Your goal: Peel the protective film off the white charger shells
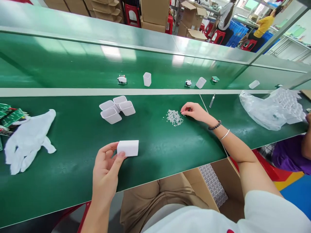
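My left hand [105, 170] pinches a white rectangular plastic housing [128, 148] between thumb and fingers, just above the green table near its front edge. My right hand [194, 111] reaches out to a small heap of tiny clear parts [174, 117]; its fingertips are pressed together at the heap's right edge, and what they hold is too small to see. Three white housings [117, 109] lie grouped on the table beyond my left hand.
A white glove [28, 139] and green circuit boards [9, 116] lie at the left. More housings [147, 79] and small boards [121, 79] sit on the far belt. A clear bag with trays [272, 108] lies right, by another person's arm [306, 142]. A carton [211, 184] stands under the table.
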### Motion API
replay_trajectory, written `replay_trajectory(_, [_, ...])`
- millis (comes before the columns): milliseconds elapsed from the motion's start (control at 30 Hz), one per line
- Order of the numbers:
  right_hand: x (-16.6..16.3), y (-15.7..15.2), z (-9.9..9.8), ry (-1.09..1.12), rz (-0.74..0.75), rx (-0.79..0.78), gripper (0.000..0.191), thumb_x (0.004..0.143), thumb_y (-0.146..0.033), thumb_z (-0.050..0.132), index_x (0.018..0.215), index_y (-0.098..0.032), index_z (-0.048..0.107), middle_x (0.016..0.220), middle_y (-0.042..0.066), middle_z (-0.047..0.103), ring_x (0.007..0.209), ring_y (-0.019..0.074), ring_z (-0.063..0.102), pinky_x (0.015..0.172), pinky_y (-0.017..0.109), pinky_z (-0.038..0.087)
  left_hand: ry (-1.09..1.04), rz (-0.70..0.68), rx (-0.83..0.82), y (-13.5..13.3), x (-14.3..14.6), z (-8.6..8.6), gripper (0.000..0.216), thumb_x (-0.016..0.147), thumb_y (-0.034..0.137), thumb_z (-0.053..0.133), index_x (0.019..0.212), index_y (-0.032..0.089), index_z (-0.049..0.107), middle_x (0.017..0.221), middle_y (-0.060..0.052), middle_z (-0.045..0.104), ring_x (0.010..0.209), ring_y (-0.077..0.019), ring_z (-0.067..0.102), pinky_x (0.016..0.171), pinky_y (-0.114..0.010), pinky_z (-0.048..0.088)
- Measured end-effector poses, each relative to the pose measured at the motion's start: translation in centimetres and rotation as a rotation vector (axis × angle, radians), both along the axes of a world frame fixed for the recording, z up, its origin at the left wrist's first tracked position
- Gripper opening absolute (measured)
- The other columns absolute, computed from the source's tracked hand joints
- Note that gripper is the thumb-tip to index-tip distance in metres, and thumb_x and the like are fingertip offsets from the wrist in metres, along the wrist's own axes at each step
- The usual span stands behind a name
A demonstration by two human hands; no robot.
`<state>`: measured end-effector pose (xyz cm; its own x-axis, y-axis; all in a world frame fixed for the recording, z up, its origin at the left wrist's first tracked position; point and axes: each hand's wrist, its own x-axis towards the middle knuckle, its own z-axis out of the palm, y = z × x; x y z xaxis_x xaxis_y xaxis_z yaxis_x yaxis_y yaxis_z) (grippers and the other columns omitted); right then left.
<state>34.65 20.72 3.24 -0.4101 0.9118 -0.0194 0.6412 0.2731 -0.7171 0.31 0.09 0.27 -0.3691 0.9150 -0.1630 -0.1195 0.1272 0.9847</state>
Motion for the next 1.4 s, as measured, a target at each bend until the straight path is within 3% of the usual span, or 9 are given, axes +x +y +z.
replay_trajectory(267, [-2.3, -0.3, -0.8, -0.058, -0.156, 0.113, 0.016, 0.083, -0.035, 0.061, 0.077, -0.02, 0.061, 0.072, 0.002, 0.062, 0.067, 0.0165, 0.05, 0.064, 0.031, 0.036, 0.02, 0.001, 0.018, -0.4, 0.1, -0.6, 0.043, 0.083, 0.041, 0.079, 0.12, 0.026, 0.063, 0.113, -0.002, 0.068, 0.102, -0.0156, 0.067, 0.086, -0.019, 0.055])
replay_trajectory(433, [-0.6, 0.2, -0.4, 0.004, -0.123, 0.03, 0.023, 0.087, -0.042, 0.057, 0.082, -0.02, 0.062, 0.078, 0.003, 0.065, 0.072, 0.0175, 0.057, 0.068, 0.032, 0.043, -0.001, 0.006, 0.022, -0.3, 0.0, -0.6, 0.042, 0.083, 0.042, 0.08, 0.118, 0.026, 0.064, 0.113, -0.001, 0.067, 0.101, -0.0146, 0.067, 0.085, -0.018, 0.055])
replay_trajectory(633, [2.1, -1.8, -0.2, 0.037, -0.128, -0.023, 0.024, 0.084, -0.044, 0.064, 0.088, -0.02, 0.066, 0.089, 0.005, 0.07, 0.078, 0.0196, 0.061, 0.074, 0.035, 0.049, -0.12, 0.046, 0.002, -0.2, 0.5, 0.6, 0.051, 0.08, 0.042, 0.082, 0.124, 0.029, 0.059, 0.112, -0.001, 0.068, 0.099, -0.0133, 0.067, 0.082, -0.016, 0.057])
replay_trajectory(933, [1.8, -3.0, -0.9, 0.025, -0.232, 0.069, 0.023, 0.082, -0.043, 0.069, 0.08, -0.021, 0.068, 0.087, 0.006, 0.068, 0.075, 0.02, 0.057, 0.073, 0.038, 0.046, -0.082, 0.054, 0.017, -0.3, 0.5, 0.4, 0.049, 0.083, 0.042, 0.078, 0.125, 0.025, 0.06, 0.117, -0.005, 0.067, 0.099, -0.0163, 0.067, 0.085, -0.023, 0.058])
replay_trajectory(1067, [1.8, -2.4, -1.4, 0.047, -0.268, 0.067, 0.022, 0.082, -0.042, 0.069, 0.082, -0.02, 0.068, 0.085, 0.006, 0.069, 0.076, 0.0205, 0.059, 0.074, 0.038, 0.046, -0.104, 0.036, 0.039, -0.2, 0.5, 0.4, 0.047, 0.083, 0.04, 0.078, 0.124, 0.024, 0.061, 0.114, -0.005, 0.066, 0.099, -0.0147, 0.066, 0.083, -0.02, 0.057])
replay_trajectory(1400, [1.8, -1.6, -1.2, 0.067, -0.245, 0.071, 0.02, 0.081, -0.039, 0.071, 0.087, -0.02, 0.072, 0.09, 0.006, 0.073, 0.074, 0.0187, 0.059, 0.072, 0.036, 0.046, -0.11, 0.036, 0.052, -0.1, 0.6, 0.3, 0.046, 0.083, 0.04, 0.079, 0.122, 0.023, 0.062, 0.112, -0.004, 0.066, 0.097, -0.0144, 0.066, 0.083, -0.021, 0.057])
